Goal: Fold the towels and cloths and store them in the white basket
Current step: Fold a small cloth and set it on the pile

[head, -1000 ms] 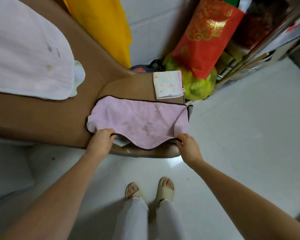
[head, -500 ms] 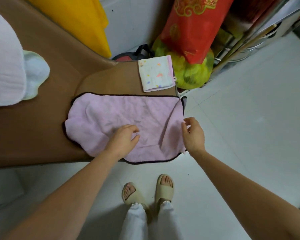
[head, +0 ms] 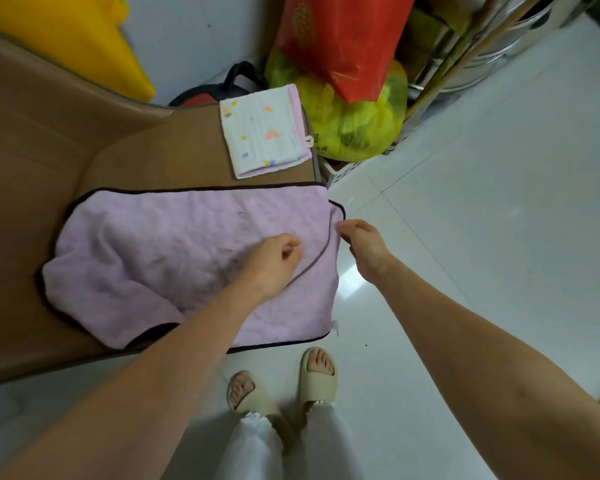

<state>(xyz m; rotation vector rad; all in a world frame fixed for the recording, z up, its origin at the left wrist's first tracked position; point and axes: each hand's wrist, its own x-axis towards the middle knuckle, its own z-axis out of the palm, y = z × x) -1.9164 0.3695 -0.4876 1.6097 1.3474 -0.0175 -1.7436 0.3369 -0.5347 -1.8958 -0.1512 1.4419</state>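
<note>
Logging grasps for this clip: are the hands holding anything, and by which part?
The right hand pinches the pink towel at its dark-trimmed right edge. The left hand rests on the towel, fingers curled; whether it grips cannot be told.

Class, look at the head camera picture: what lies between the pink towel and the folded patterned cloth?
Only a bare strip of brown surface separates the pink towel from the patterned cloth.

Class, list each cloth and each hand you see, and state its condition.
Pink towel: folded over once, lying on the brown surface.
Small printed cloth: folded, lying flat.
Left hand: fingers curled, over the towel.
Right hand: at the towel's right edge.
</note>
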